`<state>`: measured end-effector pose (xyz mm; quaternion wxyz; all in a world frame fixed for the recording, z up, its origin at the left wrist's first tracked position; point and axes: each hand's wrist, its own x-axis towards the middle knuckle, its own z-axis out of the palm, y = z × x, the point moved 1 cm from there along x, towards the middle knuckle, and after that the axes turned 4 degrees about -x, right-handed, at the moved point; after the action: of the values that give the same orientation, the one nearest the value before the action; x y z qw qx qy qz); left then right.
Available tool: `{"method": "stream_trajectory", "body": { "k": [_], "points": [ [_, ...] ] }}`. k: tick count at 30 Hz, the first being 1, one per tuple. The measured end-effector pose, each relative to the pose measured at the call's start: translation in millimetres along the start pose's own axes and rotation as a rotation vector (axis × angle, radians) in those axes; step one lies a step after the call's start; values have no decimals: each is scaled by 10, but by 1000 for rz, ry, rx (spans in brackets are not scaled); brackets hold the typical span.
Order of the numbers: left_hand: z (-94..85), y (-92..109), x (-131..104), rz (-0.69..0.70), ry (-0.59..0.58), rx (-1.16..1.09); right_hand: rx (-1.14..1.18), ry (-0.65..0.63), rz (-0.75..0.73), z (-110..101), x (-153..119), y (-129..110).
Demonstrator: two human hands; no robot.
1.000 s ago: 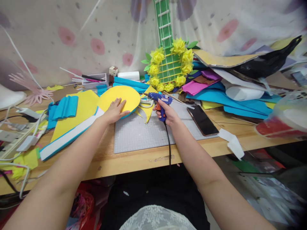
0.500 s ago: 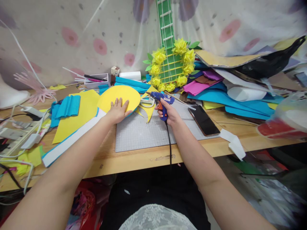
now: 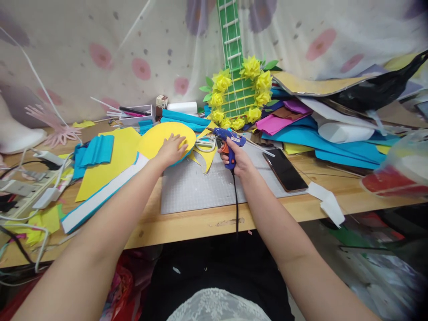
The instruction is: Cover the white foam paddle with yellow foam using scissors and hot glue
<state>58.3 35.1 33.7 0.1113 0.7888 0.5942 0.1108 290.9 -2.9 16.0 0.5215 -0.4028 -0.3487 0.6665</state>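
The left hand point(image 3: 171, 150) is open on the yellow oval point(image 3: 151, 139) at the mat's point(image 3: 200, 191) back left corner, and the right hand point(image 3: 243, 164) grips a glue gun point(image 3: 234, 137) that might burn it by swinging left.

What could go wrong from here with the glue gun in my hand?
The glue gun nozzle points toward your left hand, so a slip might burn it. Its black cord hangs over the table edge and could snag. Glue might drip onto the scissors by the nozzle.
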Motion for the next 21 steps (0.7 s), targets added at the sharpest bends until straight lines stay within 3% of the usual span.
{"method": "stream_trajectory", "body": {
  "k": [4, 9, 16, 21],
  "points": [
    [147, 208, 145, -109, -24, 42, 9, 42, 31, -11, 5, -15],
    [250, 276, 144, -141, -7, 176, 82, 35, 33, -16, 8, -34],
    [300, 404, 132, -178, -42, 312, 113, 17, 34, -37, 21, -9],
    [245, 388, 155, -194, -63, 237, 111, 28, 40, -42, 30, -7]
  ]
}}
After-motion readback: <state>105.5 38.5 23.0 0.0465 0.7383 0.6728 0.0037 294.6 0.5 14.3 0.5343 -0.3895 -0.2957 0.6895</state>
